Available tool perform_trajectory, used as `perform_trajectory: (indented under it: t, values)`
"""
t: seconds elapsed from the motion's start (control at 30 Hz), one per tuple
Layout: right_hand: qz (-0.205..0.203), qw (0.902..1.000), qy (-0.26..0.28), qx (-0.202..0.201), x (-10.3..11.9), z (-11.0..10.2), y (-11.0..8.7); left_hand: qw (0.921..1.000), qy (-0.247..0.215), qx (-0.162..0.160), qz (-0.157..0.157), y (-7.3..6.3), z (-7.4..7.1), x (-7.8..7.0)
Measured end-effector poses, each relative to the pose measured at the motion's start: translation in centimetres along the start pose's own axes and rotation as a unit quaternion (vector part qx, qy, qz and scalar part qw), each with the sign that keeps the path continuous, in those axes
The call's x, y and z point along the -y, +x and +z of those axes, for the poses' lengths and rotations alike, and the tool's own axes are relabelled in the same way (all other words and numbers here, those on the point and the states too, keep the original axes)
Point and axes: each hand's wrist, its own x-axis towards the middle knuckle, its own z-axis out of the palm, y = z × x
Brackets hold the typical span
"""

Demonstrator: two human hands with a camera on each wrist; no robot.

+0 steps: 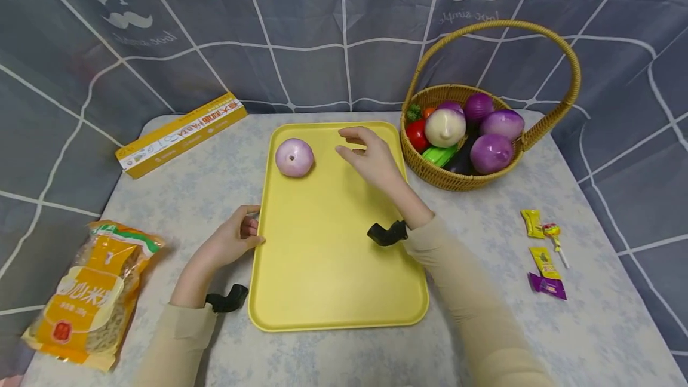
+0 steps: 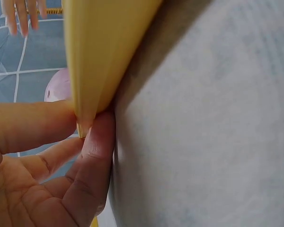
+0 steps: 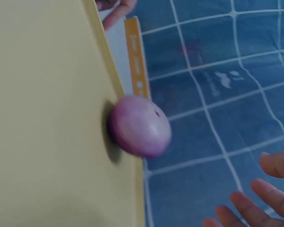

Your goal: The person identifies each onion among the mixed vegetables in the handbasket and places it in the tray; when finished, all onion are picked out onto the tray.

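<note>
My left hand (image 1: 228, 239) pinches the left rim of a yellow tray (image 1: 333, 279) between thumb and fingers. The left wrist view shows the thumb on the upper side and fingertips (image 2: 98, 142) against the rim's outer side, close to the tablecloth. A pale purple onion (image 1: 294, 157) sits in the tray's far left corner. My right hand (image 1: 371, 159) hovers over the tray's far right part, holding nothing, its fingers loosely bent. In the right wrist view the onion (image 3: 139, 126) lies apart from this hand (image 3: 267, 196).
Right of the tray stands a tall-handled wicker basket (image 1: 457, 181) with onions, a tomato (image 1: 416, 135) and other vegetables. Wrapped candies (image 1: 545, 263) and a lollipop (image 1: 552, 230) lie at the right. A pasta box (image 1: 183, 134) is back left; a grain bag (image 1: 91, 297) lies front left.
</note>
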Motion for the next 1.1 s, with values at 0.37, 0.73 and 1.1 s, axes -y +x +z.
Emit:
perform_trajectory:
  t: [0.37,0.73,1.1]
  values:
    - [-0.006,0.9889,-0.036,-0.144,-2.9,-11.0,-5.5,0.9997,0.009,-0.017,0.016,-0.1,0.2,0.2]
    - [0.080,0.9568,-0.049,-0.275,-5.4,-17.2,-8.8,0.9997,0.005,-0.006,0.025,0.1,-0.1,0.2]
    - [0.159,0.9504,-0.132,-0.232,-6.8,-18.9,-8.6,0.9997,0.007,-0.001,0.025,0.2,-0.1,0.5]
